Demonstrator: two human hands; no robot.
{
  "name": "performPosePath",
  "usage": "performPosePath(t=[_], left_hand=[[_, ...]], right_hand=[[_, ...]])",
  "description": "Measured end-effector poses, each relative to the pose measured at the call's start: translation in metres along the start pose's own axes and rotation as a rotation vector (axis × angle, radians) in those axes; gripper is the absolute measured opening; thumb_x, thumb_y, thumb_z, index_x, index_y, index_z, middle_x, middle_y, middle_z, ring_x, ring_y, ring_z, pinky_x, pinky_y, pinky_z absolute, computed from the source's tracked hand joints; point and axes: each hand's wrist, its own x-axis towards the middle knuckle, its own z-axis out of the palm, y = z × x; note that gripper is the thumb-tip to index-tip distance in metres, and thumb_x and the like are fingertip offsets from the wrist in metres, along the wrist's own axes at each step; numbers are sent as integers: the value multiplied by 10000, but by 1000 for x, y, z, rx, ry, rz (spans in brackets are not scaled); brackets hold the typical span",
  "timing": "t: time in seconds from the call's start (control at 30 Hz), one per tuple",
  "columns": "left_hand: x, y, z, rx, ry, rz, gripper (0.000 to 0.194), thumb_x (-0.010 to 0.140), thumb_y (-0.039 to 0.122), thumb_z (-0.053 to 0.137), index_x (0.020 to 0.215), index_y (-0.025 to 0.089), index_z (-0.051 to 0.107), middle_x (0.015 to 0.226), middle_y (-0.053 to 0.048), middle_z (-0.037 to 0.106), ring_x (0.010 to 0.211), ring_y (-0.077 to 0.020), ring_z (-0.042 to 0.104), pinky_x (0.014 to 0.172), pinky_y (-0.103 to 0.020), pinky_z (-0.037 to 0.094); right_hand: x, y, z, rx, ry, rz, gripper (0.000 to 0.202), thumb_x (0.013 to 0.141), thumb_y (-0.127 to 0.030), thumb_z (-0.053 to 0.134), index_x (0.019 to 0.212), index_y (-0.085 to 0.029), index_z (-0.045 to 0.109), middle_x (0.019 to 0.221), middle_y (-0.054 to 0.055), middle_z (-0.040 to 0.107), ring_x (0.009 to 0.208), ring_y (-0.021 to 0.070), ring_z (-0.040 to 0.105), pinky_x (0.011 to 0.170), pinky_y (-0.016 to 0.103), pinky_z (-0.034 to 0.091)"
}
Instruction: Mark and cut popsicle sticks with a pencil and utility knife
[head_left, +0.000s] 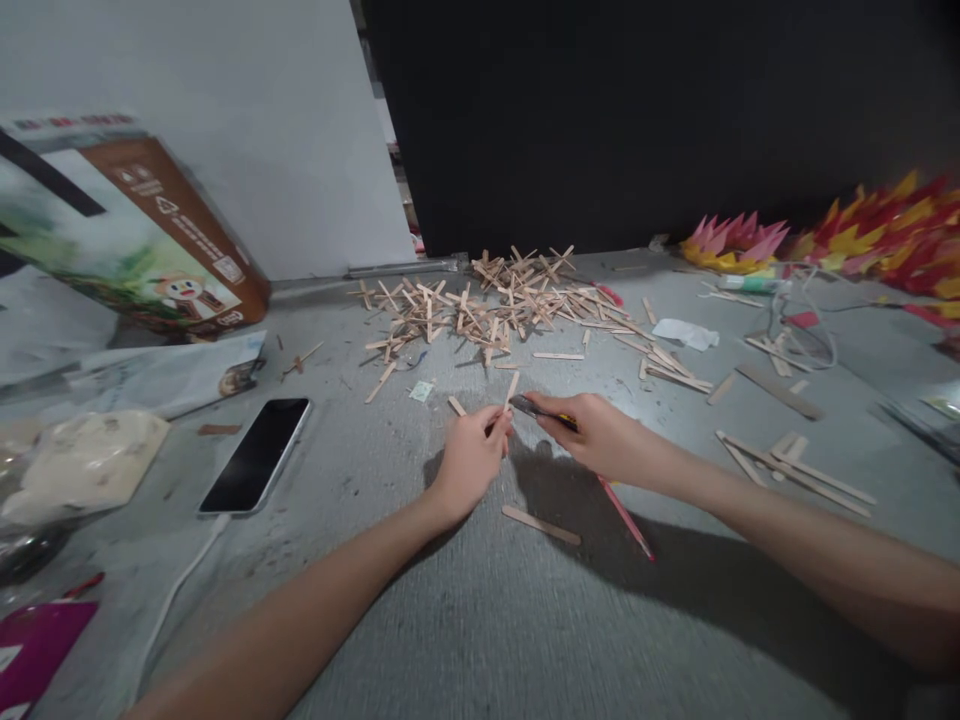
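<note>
My left hand (pixel 474 455) is closed around a wooden craft stick (pixel 512 388), which points up and away from me. Closed on a utility knife (pixel 559 417) with a black and yellow handle, my right hand (pixel 600 437) brings its grey front end up against that stick. Whether the blade touches the wood is too small to tell. Another craft stick (pixel 456 406) pokes out just behind my left hand. Below my right hand lies a red pencil (pixel 626 518), its far end hidden. A loose craft stick (pixel 541 525) rests on the grey surface nearer to me.
A heap of crossed sticks (pixel 487 305) lies ahead, and loose sticks (pixel 795 470) are scattered right. A phone (pixel 256 455) with a white cable lies left, near a printed box (pixel 150 240) and plastic packets (pixel 86 465). Red and yellow paper spikes (pixel 885 235) stand far right.
</note>
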Motion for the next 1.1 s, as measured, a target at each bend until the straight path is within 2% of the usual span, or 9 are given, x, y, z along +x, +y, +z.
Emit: performPosePath(t=[0.07,0.13,0.23,0.4,0.57,0.7,0.87,0.97,1.1], left_hand=[[0,-1,1,-12,1,-7,390,1021,419,511,731,185,628,543,26,576,511,-128,540,572,-248,371],[0,-3,1,-34,4,-10,385,1022,423,509,747,184,633,549,25,578,517,-129,541,573,-247,372],[1,-3,1,-64,2,-15,375,1019,428,513,765,183,639,558,26,579,525,-129,544,574,-245,376],[0,-4,1,-100,-14,-33,381,1012,438,516,752,184,631,564,23,582,528,-131,543,563,-244,377],[-1,-5,1,-50,-15,-15,392,1017,446,513,746,186,628,559,23,584,521,-134,544,565,-251,371],[1,-4,0,-114,-13,-28,373,1003,458,541,772,183,642,565,21,592,521,-138,548,564,-249,387],[4,-4,-4,-228,-29,-71,375,977,453,583,730,176,634,575,10,591,523,-130,542,561,-242,398],[4,-4,-4,-229,-20,-68,369,976,436,590,718,175,630,582,9,600,522,-123,531,566,-240,396],[1,-4,-1,-202,-12,-52,378,986,466,577,761,172,654,579,9,600,504,-123,519,545,-243,387]], right_hand=[[-2,-1,3,72,-31,61,464,1042,-312,456,1439,-189,664,1106,120,802,707,213,763,623,281,563],[-3,-2,7,171,-69,158,503,1059,-346,420,1495,-175,604,781,46,763,393,137,599,420,234,454],[-4,-3,10,259,-84,221,543,1063,-364,413,1554,-164,529,523,-61,548,279,112,448,331,210,353],[-3,-5,4,195,-79,152,507,1050,-331,440,1494,-148,603,629,-17,633,344,86,444,394,212,385],[-5,-6,1,343,-132,258,558,1057,-389,428,1574,-192,504,562,-77,454,329,104,423,344,211,367],[-5,-6,7,269,-95,196,508,1064,-376,415,1509,-190,576,693,-15,620,381,105,498,410,223,419],[-6,-5,15,-71,75,31,496,1039,-265,447,1498,-150,595,955,125,789,682,185,705,650,267,494],[-7,-5,13,-115,44,46,511,1042,-271,442,1527,-169,569,884,109,787,606,178,674,597,261,463],[-8,-8,3,76,-62,134,522,1065,-324,406,1549,-177,536,685,13,688,400,122,561,459,225,415]])
